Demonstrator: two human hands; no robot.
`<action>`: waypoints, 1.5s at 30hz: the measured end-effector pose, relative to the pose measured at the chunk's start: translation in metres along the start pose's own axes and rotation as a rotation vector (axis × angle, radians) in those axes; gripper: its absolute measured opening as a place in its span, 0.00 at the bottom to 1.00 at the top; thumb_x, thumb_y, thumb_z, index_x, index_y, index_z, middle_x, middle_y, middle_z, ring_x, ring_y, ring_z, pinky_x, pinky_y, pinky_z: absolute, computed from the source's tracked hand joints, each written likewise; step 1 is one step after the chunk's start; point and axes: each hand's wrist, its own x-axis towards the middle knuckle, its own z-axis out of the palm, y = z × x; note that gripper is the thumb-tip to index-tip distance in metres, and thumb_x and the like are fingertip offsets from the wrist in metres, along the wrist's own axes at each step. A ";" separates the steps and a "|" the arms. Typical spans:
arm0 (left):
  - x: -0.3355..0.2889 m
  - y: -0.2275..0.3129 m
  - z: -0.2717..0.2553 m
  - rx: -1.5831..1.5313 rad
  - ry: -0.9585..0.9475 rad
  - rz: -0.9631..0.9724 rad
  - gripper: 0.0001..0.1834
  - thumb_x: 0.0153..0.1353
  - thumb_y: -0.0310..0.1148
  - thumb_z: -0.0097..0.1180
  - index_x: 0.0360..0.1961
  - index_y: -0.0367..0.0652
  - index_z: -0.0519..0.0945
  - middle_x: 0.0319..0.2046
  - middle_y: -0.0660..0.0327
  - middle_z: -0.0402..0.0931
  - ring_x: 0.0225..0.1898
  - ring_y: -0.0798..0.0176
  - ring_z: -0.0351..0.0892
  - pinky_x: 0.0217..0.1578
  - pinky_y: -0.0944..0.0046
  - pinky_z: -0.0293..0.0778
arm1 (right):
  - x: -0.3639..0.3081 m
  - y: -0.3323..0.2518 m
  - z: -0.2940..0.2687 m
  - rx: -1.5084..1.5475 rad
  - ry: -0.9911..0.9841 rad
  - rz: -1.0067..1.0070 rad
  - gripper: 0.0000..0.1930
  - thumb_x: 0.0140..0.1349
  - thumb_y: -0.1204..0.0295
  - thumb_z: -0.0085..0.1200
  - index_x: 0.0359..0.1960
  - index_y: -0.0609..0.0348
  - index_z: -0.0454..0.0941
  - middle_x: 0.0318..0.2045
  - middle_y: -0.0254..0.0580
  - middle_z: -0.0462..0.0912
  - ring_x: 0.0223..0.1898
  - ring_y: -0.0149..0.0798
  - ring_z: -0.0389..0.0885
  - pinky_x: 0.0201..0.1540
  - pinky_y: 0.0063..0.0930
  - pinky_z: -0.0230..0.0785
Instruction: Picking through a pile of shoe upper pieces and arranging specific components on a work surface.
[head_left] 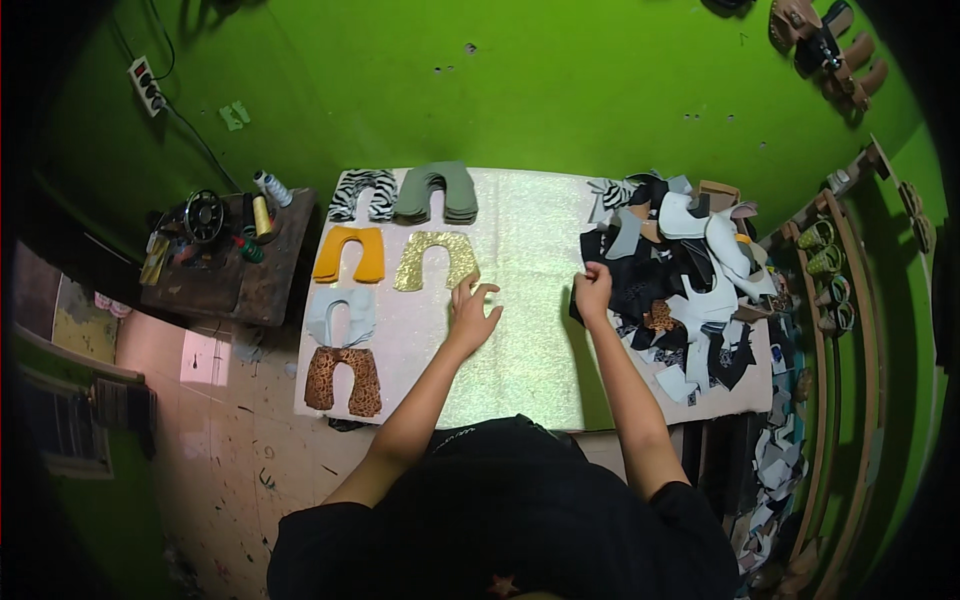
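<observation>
My left hand (472, 314) is open, fingers spread and curved, just below a gold glitter U-shaped cut piece (438, 258). At the left edge of the scrap heap, my right hand (594, 290) is closed, its fingers pinched on a black piece of material (577, 306). Beside the gold piece lies a stack of orange U-shaped pieces (349, 268). Behind these are zebra-striped pieces (362, 187) and a thick grey-green stack (437, 185). Pale blue-white pieces (322, 316) and leopard-print pieces (323, 372) lie nearer me on the left.
A shiny pale sheet (530, 360) covers the table's middle. Mixed offcuts (700, 280) heap up on the right. A sewing machine's handwheel (204, 216) and thread cones (262, 214) stand on a wooden table (275, 265) at left. Sandals (824, 258) hang on a rack at right.
</observation>
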 end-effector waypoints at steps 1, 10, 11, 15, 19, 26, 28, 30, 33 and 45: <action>0.000 0.003 0.006 -0.012 -0.012 -0.001 0.18 0.48 0.34 0.59 0.43 0.51 0.73 0.56 0.51 0.54 0.59 0.47 0.50 0.56 0.49 0.53 | 0.012 -0.003 -0.009 -0.027 0.037 -0.001 0.18 0.46 0.74 0.53 0.41 0.64 0.69 0.34 0.48 0.69 0.34 0.42 0.70 0.40 0.29 0.64; 0.016 0.028 0.060 -0.101 -0.098 0.032 0.17 0.48 0.34 0.58 0.42 0.49 0.74 0.52 0.48 0.60 0.56 0.46 0.55 0.56 0.53 0.53 | 0.109 0.031 -0.050 0.012 0.057 0.171 0.33 0.44 0.72 0.58 0.52 0.69 0.57 0.46 0.58 0.69 0.42 0.50 0.74 0.44 0.35 0.67; 0.018 0.030 0.064 -0.111 -0.102 0.036 0.16 0.48 0.34 0.58 0.41 0.49 0.74 0.51 0.48 0.61 0.55 0.46 0.55 0.56 0.53 0.53 | 0.109 0.033 -0.049 0.124 0.046 0.205 0.30 0.44 0.73 0.59 0.49 0.70 0.61 0.36 0.51 0.77 0.27 0.42 0.79 0.30 0.29 0.71; 0.028 0.035 0.079 -0.127 -0.168 0.028 0.17 0.48 0.34 0.56 0.41 0.46 0.74 0.50 0.49 0.61 0.55 0.46 0.55 0.57 0.54 0.53 | 0.107 0.032 -0.040 0.111 -0.159 0.086 0.11 0.48 0.77 0.55 0.34 0.67 0.73 0.16 0.32 0.73 0.17 0.26 0.71 0.19 0.20 0.63; 0.041 0.037 0.096 -0.147 -0.196 0.061 0.16 0.48 0.34 0.57 0.41 0.46 0.75 0.48 0.51 0.64 0.54 0.47 0.57 0.56 0.54 0.54 | 0.085 0.034 -0.036 -0.071 -0.511 -0.081 0.12 0.46 0.75 0.55 0.35 0.63 0.75 0.16 0.30 0.70 0.16 0.27 0.70 0.20 0.22 0.64; 0.070 0.038 0.115 -0.216 -0.181 0.115 0.16 0.46 0.30 0.58 0.39 0.40 0.74 0.42 0.53 0.71 0.48 0.52 0.67 0.52 0.57 0.59 | 0.072 0.014 -0.042 0.192 -0.749 0.074 0.09 0.52 0.76 0.53 0.36 0.62 0.75 0.19 0.27 0.70 0.18 0.22 0.67 0.20 0.17 0.61; 0.077 0.042 0.119 -0.244 -0.181 0.133 0.17 0.46 0.30 0.57 0.40 0.39 0.74 0.41 0.51 0.71 0.47 0.51 0.69 0.50 0.57 0.62 | 0.090 0.004 -0.054 0.269 -0.599 0.009 0.07 0.54 0.76 0.51 0.35 0.62 0.75 0.19 0.26 0.70 0.17 0.20 0.66 0.19 0.15 0.59; 0.083 0.048 0.120 -0.222 -0.186 0.133 0.17 0.47 0.29 0.57 0.40 0.38 0.74 0.41 0.51 0.72 0.46 0.50 0.69 0.49 0.58 0.64 | 0.115 -0.008 -0.069 0.282 -0.508 0.034 0.07 0.55 0.76 0.51 0.36 0.63 0.75 0.20 0.27 0.70 0.17 0.21 0.66 0.19 0.15 0.60; 0.092 0.053 0.124 -0.248 -0.254 0.124 0.17 0.49 0.29 0.55 0.41 0.36 0.73 0.43 0.49 0.71 0.49 0.51 0.68 0.51 0.60 0.62 | 0.150 -0.010 -0.088 0.406 -0.278 0.036 0.14 0.54 0.78 0.50 0.43 0.66 0.71 0.23 0.33 0.73 0.19 0.24 0.70 0.20 0.17 0.62; 0.130 0.081 0.156 -0.242 -0.239 0.319 0.22 0.46 0.27 0.56 0.45 0.39 0.69 0.47 0.50 0.67 0.51 0.48 0.64 0.52 0.56 0.60 | 0.115 0.028 -0.092 -0.271 -0.144 -0.290 0.21 0.47 0.75 0.55 0.46 0.62 0.69 0.45 0.51 0.71 0.48 0.51 0.69 0.52 0.36 0.60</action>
